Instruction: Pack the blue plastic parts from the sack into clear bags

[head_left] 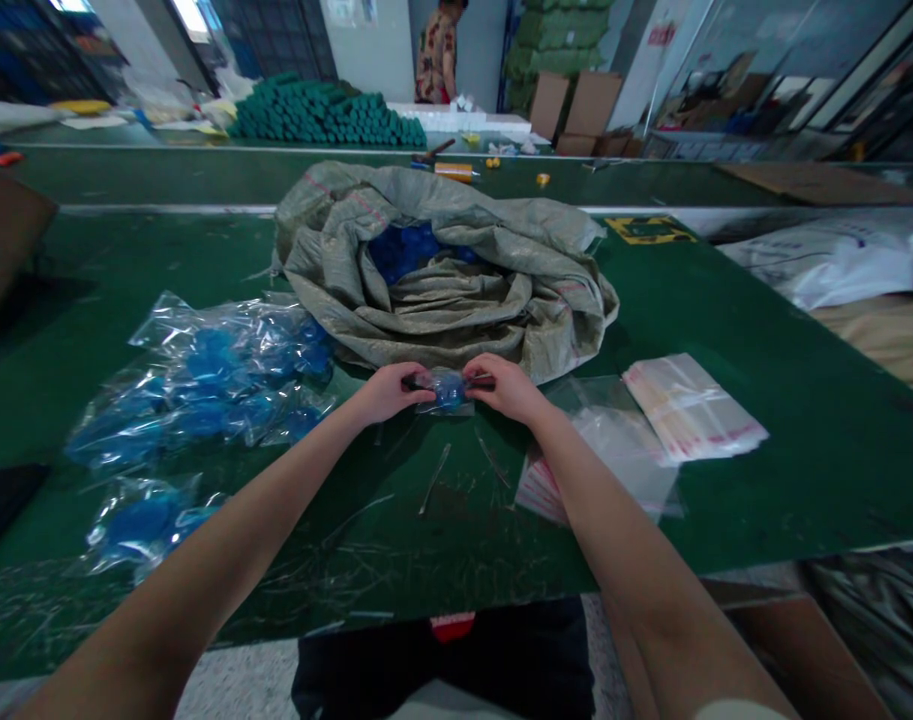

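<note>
My left hand (394, 392) and my right hand (507, 386) face each other over the middle of the table. Between them is a small clear plastic bag (449, 391) with a round, shiny blue item inside. Each hand pinches one side of the bag, fingers closed; something dark shows at the fingertips of both, too small to name. Just beyond the hands sits a grey-green woven sack (456, 325), its rim rolled down around blue items (407, 250). Bagged blue items (216, 375) are heaped left of my left hand. Loose clear bags (613, 450) lie partly behind my right forearm.
A banded stack of clear bags (692, 408) rests at the right on the green table (801, 490). Thin plastic strips (435, 480) lie in front of my hands. A pile of green rolls (321, 112) and a person (436, 55) are at the back.
</note>
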Action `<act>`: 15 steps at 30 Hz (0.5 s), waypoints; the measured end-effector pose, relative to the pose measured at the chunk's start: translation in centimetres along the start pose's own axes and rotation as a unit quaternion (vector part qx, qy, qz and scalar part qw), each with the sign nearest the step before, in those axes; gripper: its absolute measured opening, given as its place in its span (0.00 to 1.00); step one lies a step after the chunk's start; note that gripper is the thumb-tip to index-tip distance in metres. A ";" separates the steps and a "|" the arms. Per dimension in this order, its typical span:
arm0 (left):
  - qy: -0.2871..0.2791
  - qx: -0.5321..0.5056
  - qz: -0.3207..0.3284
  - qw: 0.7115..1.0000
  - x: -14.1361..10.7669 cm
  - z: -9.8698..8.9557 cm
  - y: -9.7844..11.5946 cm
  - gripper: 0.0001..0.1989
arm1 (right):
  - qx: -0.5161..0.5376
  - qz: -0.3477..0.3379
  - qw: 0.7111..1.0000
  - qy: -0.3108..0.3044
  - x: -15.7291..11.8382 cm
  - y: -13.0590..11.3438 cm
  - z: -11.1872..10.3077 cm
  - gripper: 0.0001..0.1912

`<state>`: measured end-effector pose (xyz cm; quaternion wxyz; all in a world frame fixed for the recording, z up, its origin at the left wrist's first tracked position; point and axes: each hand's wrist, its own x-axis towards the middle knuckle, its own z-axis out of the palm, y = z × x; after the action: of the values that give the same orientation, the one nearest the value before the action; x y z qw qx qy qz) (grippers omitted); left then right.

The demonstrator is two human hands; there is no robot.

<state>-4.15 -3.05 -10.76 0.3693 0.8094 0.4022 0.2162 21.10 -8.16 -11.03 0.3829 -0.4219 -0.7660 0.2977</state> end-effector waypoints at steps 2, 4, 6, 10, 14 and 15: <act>-0.007 -0.011 0.016 1.000 -0.2 -0.2 0.3 0.21 | 0.010 0.011 1.000 0.007 0.0 -0.3 -0.1 0.16; 0.006 -0.026 0.026 0.999 -0.4 -0.4 0.7 0.20 | 0.014 0.022 0.999 0.033 0.1 -0.7 -0.4 0.21; 0.058 -0.031 0.022 0.998 -0.7 -0.5 1.4 0.19 | 0.026 0.063 0.993 0.094 0.6 -1.4 -0.7 0.21; 0.222 0.043 0.076 0.971 -1.5 0.2 3.0 0.09 | 0.180 0.259 0.940 0.127 1.9 -2.9 -0.7 0.21; 0.205 0.188 0.210 0.937 -2.8 1.9 4.3 0.07 | 0.397 0.344 0.849 0.059 2.5 -4.1 0.8 0.21; 0.186 0.215 0.226 0.932 -3.1 2.3 4.5 0.08 | 0.421 0.341 0.838 0.065 2.5 -4.3 1.2 0.18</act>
<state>-2.26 -8.41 -8.94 0.0462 0.8842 0.3070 0.3489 17.41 -8.10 -7.45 0.4465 -0.4727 -0.3477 0.6756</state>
